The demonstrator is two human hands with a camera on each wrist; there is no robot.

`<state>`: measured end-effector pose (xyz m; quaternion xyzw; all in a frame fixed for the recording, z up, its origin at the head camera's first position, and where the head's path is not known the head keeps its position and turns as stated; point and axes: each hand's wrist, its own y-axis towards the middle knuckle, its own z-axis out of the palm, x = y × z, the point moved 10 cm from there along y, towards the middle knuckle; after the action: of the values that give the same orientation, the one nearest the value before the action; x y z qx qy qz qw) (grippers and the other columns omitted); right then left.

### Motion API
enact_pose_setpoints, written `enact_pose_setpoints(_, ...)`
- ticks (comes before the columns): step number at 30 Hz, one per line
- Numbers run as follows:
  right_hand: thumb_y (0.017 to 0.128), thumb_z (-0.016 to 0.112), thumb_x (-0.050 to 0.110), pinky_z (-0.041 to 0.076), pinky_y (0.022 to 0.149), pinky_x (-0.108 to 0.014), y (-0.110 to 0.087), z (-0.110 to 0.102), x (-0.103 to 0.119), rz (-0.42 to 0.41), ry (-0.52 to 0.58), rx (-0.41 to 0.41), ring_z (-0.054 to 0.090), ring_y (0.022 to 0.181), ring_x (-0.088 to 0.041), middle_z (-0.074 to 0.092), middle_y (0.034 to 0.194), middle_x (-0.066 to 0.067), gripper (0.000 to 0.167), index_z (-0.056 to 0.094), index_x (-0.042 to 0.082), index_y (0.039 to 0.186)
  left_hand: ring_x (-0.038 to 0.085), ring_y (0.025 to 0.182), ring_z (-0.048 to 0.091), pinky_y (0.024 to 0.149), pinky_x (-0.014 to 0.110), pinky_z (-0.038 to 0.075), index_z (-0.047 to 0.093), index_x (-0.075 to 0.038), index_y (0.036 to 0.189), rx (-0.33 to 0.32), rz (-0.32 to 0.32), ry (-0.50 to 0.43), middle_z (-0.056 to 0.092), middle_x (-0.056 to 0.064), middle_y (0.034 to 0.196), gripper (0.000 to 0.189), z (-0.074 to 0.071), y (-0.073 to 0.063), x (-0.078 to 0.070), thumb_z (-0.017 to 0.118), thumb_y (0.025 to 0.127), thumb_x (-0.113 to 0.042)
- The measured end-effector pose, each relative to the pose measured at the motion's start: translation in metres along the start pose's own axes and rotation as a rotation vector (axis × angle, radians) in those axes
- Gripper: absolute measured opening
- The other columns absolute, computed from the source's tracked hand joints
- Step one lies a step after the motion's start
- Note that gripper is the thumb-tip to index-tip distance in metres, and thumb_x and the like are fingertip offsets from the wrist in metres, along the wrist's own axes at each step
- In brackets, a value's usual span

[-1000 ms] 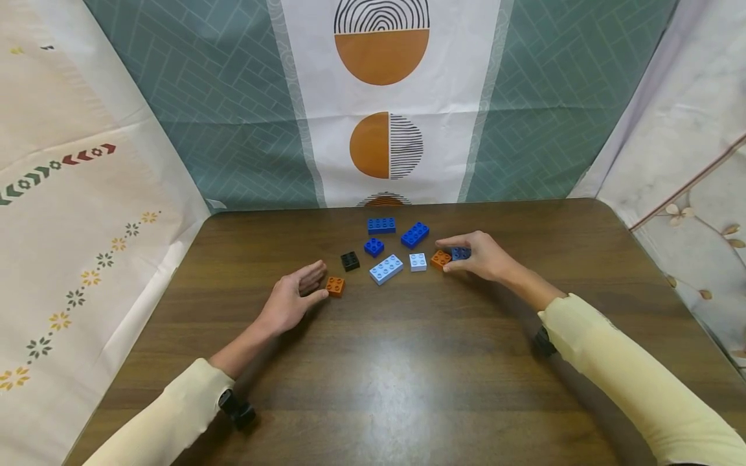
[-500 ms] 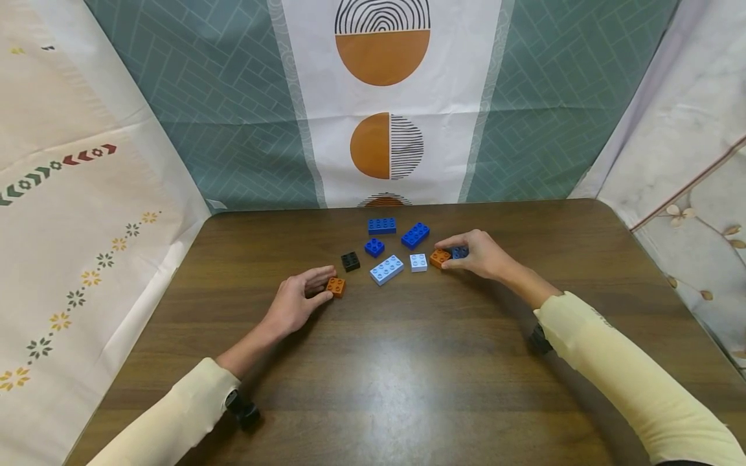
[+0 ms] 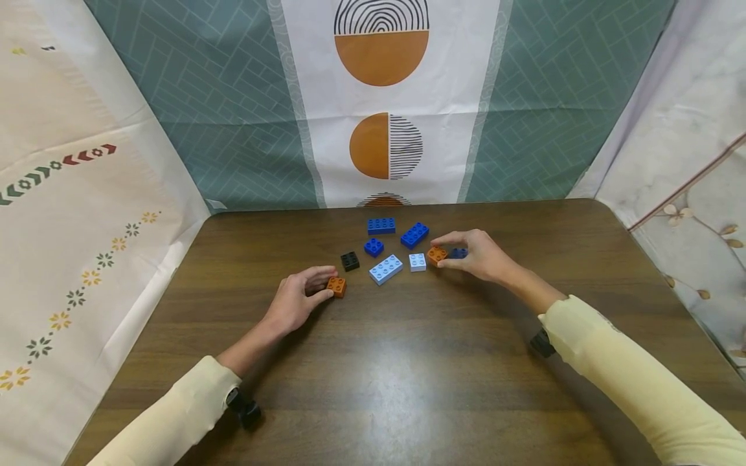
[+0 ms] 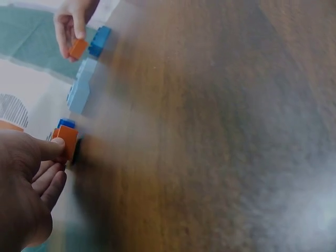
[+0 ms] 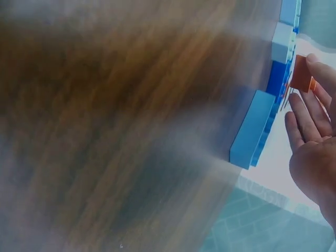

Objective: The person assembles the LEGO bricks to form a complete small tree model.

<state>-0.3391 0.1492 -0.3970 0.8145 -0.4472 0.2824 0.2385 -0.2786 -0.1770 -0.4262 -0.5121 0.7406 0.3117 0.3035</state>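
Note:
My left hand (image 3: 291,303) pinches an orange toy brick (image 3: 336,287) between thumb and fingers, left of centre on the table; the left wrist view shows the thumb on the brick's side (image 4: 67,143). Over on the right, my right hand (image 3: 480,255) holds a second orange brick (image 3: 437,255) by thumb and fingertips, and it looks raised off the table in the right wrist view (image 5: 301,73). A dark blue brick (image 3: 459,253) lies partly hidden beside the right fingers. Close to the left fingertips is a black brick (image 3: 350,261).
Between the hands lie a long light blue brick (image 3: 386,269), a small pale blue brick (image 3: 417,262) and a small blue brick (image 3: 373,246). Two long blue bricks, one straight (image 3: 381,225) and one slanted (image 3: 415,235), lie farther back. Behind the wooden table (image 3: 373,362) hangs patterned cloth (image 3: 233,129).
My left hand has moved slightly right and its fingers have come round the orange brick. My right hand has drawn its orange brick a little left, away from the dark blue one.

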Motion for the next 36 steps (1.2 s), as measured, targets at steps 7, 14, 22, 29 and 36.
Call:
enact_pose_setpoints(7, 0.089, 0.087, 0.003, 0.057, 0.099, -0.056, -0.007, 0.006, 0.012, -0.031, 0.093, 0.012, 0.072, 0.117, -0.038, 0.074, 0.127, -0.017, 0.045, 0.073, -0.001, 0.131, 0.029, 0.125, 0.069, 0.104, 0.047, 0.055, 0.065, -0.003, 0.142, -0.006, 0.019, -0.022, 0.071, 0.011, 0.137, 0.047, -0.004, 0.002, -0.009, 0.078, 0.097, -0.002)
enact_pose_setpoints(14, 0.086, 0.089, 0.004, 0.057, 0.099, -0.052, -0.016, 0.017, 0.025, -0.047, 0.112, 0.037, 0.073, 0.115, -0.035, 0.074, 0.128, -0.017, 0.046, 0.074, 0.000, 0.130, 0.029, 0.125, 0.068, 0.106, 0.046, 0.054, 0.064, -0.002, 0.142, -0.002, 0.046, -0.075, 0.071, 0.011, 0.137, 0.048, -0.001, 0.004, -0.022, 0.078, 0.096, -0.001)
enact_pose_setpoints(22, 0.088, 0.089, 0.011, 0.061, 0.095, -0.042, -0.025, 0.041, 0.039, -0.058, 0.115, 0.083, 0.075, 0.109, -0.028, 0.075, 0.124, -0.013, 0.043, 0.075, -0.001, 0.127, 0.025, 0.125, 0.069, 0.106, 0.041, 0.054, 0.066, -0.003, 0.140, 0.003, 0.071, -0.111, 0.071, 0.008, 0.137, 0.047, 0.009, 0.007, -0.041, 0.078, 0.096, 0.000)
enact_pose_setpoints(29, 0.086, 0.090, 0.012, 0.061, 0.092, -0.039, -0.029, 0.060, 0.048, -0.079, 0.105, 0.083, 0.076, 0.106, -0.026, 0.077, 0.119, -0.011, 0.039, 0.078, -0.001, 0.120, 0.022, 0.123, 0.070, 0.104, 0.036, 0.055, 0.067, -0.004, 0.139, 0.024, 0.077, -0.134, 0.072, 0.007, 0.135, 0.046, 0.022, 0.008, -0.052, 0.079, 0.095, -0.002)
enact_pose_setpoints(36, 0.084, 0.093, 0.015, 0.062, 0.091, -0.041, -0.029, 0.066, 0.052, -0.068, 0.078, 0.046, 0.074, 0.099, -0.021, 0.077, 0.113, -0.007, 0.038, 0.080, 0.001, 0.116, 0.020, 0.120, 0.071, 0.104, 0.035, 0.055, 0.068, -0.005, 0.138, 0.039, 0.073, -0.151, 0.072, 0.005, 0.134, 0.045, 0.033, 0.011, -0.059, 0.081, 0.095, -0.005)
